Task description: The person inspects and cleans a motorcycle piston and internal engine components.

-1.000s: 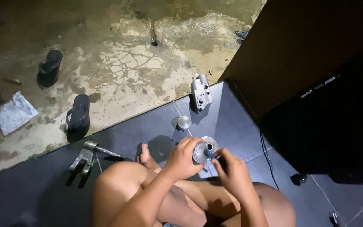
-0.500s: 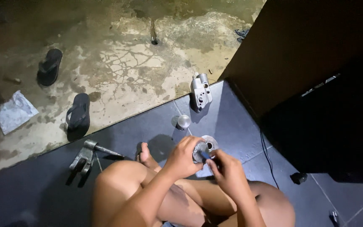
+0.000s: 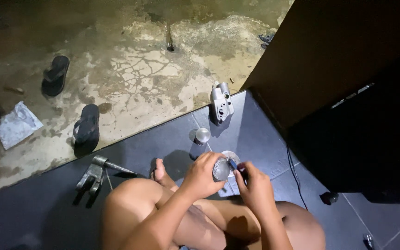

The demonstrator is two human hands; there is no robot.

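Observation:
I sit on dark floor tiles (image 3: 163, 139) with my knees up. My left hand (image 3: 203, 175) grips a round grey metal part (image 3: 221, 169) in front of my legs. My right hand (image 3: 254, 184) pinches a small thin tool (image 3: 233, 164) whose tip rests against that part. Beneath both hands a pale round dish or plate (image 3: 230, 156) lies on the tiles, mostly hidden.
A small shiny metal cylinder (image 3: 203, 135) stands just beyond my hands. A grey cast metal housing (image 3: 221, 103) sits farther back. A forked metal tool (image 3: 96, 174) lies left of my foot. Two black sandals (image 3: 86, 125) and a crumpled sheet (image 3: 17, 124) rest on the cracked concrete. A dark cabinet (image 3: 348, 92) stands right.
My right hand has shifted slightly toward the metal part, bringing the thin tool onto it. My left hand keeps its grip in the same spot.

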